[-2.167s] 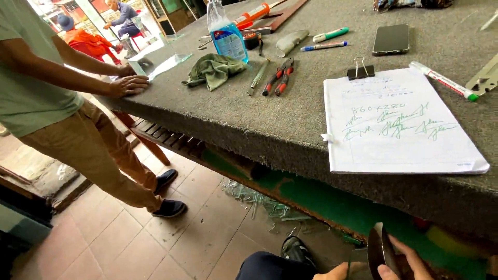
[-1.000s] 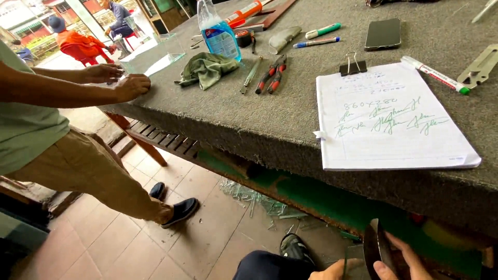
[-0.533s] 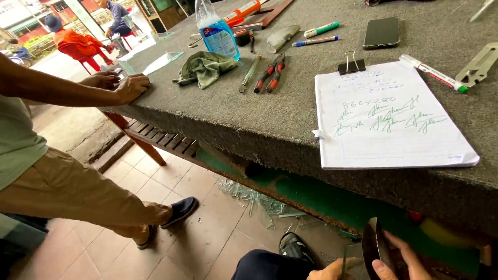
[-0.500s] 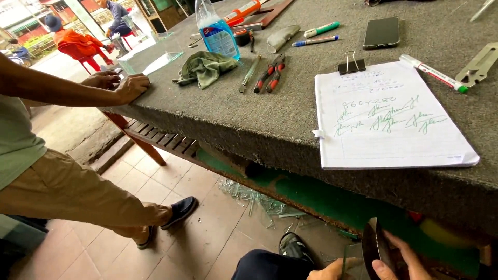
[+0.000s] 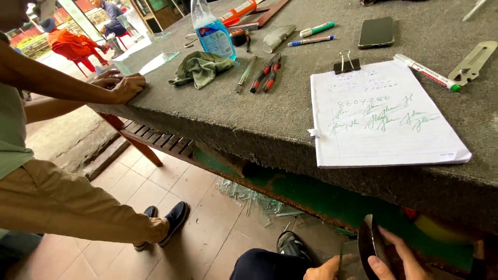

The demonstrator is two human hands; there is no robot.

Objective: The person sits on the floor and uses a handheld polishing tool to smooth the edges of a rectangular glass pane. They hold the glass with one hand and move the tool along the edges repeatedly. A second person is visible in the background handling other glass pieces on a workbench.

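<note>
Low at the frame's bottom edge, under the table's lip, my right hand (image 5: 399, 256) grips a thin, dark, curved piece (image 5: 367, 243) that stands on edge. My left hand (image 5: 324, 269) is mostly cut off by the frame and holds the same piece from the left, next to a clear glass strip (image 5: 343, 259). My dark-trousered knee (image 5: 264, 262) and shoe (image 5: 291, 242) show just beside them. On the table above lies a white pad of paper (image 5: 384, 116) with green handwriting, held by a black binder clip (image 5: 346, 65).
A grey felt-topped table (image 5: 218, 122) carries a blue spray bottle (image 5: 212, 33), green rag (image 5: 202, 67), red-handled pliers (image 5: 267, 72), markers, a phone (image 5: 376, 32) and a metal bracket (image 5: 472, 62). A co-worker at left rests a hand (image 5: 122, 85) by a glass sheet (image 5: 148, 54). Broken glass (image 5: 254, 199) litters the tiles.
The co-worker has leaned further over the table corner and stepped a leg back to the left. My hands and the dark piece stay where they were.
</note>
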